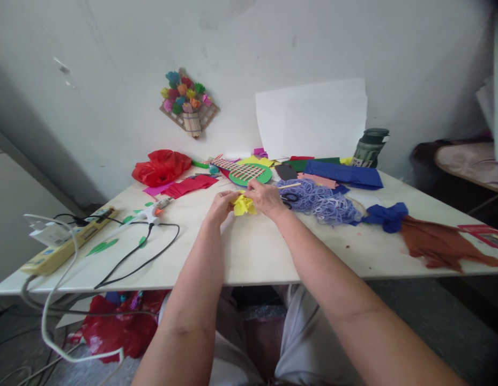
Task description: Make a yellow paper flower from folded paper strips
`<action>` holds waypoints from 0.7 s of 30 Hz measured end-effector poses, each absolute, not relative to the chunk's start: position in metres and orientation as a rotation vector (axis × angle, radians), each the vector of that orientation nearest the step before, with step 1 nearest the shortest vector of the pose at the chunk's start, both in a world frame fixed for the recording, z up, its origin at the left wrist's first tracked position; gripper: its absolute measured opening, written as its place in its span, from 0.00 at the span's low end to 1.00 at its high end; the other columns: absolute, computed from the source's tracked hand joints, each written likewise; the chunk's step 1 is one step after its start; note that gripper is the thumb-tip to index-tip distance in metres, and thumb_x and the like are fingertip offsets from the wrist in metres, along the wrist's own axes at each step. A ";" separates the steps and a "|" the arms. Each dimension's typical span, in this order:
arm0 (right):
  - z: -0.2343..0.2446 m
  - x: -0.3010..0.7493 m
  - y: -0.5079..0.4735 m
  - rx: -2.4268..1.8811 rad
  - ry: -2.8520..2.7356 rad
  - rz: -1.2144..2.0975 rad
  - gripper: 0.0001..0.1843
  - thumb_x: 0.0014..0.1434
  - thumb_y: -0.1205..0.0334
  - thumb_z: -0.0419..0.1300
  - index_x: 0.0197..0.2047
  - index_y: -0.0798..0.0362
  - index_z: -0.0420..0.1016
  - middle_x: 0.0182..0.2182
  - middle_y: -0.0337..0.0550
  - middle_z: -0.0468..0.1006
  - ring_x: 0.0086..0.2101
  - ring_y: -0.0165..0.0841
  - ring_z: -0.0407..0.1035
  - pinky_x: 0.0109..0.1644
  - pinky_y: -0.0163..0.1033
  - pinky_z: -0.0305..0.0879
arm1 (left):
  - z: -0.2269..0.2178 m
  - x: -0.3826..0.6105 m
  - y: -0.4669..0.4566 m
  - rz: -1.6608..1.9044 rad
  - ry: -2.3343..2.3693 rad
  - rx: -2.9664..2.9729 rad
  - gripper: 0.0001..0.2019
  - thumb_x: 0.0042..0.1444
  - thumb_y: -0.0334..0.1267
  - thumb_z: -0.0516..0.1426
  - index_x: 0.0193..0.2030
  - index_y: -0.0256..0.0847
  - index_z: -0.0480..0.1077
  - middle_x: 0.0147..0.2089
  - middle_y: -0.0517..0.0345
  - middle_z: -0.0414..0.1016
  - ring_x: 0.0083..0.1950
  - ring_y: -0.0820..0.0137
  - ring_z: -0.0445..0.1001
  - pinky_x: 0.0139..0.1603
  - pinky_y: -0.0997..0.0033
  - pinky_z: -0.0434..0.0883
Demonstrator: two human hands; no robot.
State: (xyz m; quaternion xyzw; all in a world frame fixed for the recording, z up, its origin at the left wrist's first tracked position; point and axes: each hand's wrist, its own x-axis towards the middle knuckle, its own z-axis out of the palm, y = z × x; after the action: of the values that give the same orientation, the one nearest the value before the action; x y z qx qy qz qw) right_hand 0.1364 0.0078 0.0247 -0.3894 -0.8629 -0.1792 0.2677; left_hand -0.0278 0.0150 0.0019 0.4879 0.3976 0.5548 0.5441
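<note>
Between my two hands, over the middle of the table, is a ruffled piece of yellow crepe paper (pixel 244 206). My left hand (pixel 222 206) pinches its left side. Fingers of my right hand (pixel 266 197) close on its upper right edge. Just behind them lies a green oval piece with a lattice of thin sticks (pixel 252 172). Beside my right hand are dark-handled scissors (pixel 289 200), partly covered by a heap of tangled lavender yarn (pixel 321 202). A thin stick (pixel 289 186) rests close by.
On the left are a glue gun (pixel 151 213) with a looping black cord, green paper leaves (pixel 102 247) and a power strip (pixel 67 244). Red crepe paper (pixel 162 167), blue paper (pixel 343 175), brown crepe paper (pixel 437 244) and a dark green bottle (pixel 369 148) surround the work area.
</note>
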 end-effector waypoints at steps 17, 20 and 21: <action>0.024 0.151 0.021 -1.179 -2.408 -0.264 0.19 0.60 0.50 0.44 0.45 0.40 0.73 0.39 0.41 0.73 0.34 0.33 0.66 0.31 0.35 0.50 | 0.003 -0.029 0.011 1.207 0.956 1.335 0.11 0.35 0.37 0.63 0.27 0.33 0.70 0.25 0.57 0.72 0.24 0.75 0.69 0.26 0.76 0.63; 0.022 0.152 0.024 -1.156 -2.420 -0.217 0.19 0.60 0.50 0.45 0.45 0.41 0.73 0.39 0.41 0.73 0.36 0.32 0.66 0.33 0.35 0.51 | 0.001 -0.031 0.012 1.184 0.968 1.373 0.11 0.36 0.37 0.62 0.28 0.34 0.70 0.25 0.58 0.72 0.24 0.76 0.68 0.26 0.76 0.62; 0.021 0.153 0.025 -1.150 -2.426 -0.199 0.18 0.59 0.50 0.46 0.45 0.42 0.73 0.39 0.41 0.73 0.36 0.32 0.66 0.33 0.35 0.52 | 0.001 -0.031 0.012 1.180 0.973 1.385 0.11 0.36 0.37 0.62 0.28 0.34 0.70 0.25 0.58 0.72 0.24 0.76 0.68 0.26 0.77 0.62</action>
State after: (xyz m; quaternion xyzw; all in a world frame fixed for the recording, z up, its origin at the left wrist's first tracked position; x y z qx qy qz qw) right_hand 0.1526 0.0247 0.0214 -0.4164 -0.8785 -0.0722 0.2228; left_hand -0.0308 0.0120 0.0010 0.5759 0.4048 0.4906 0.5136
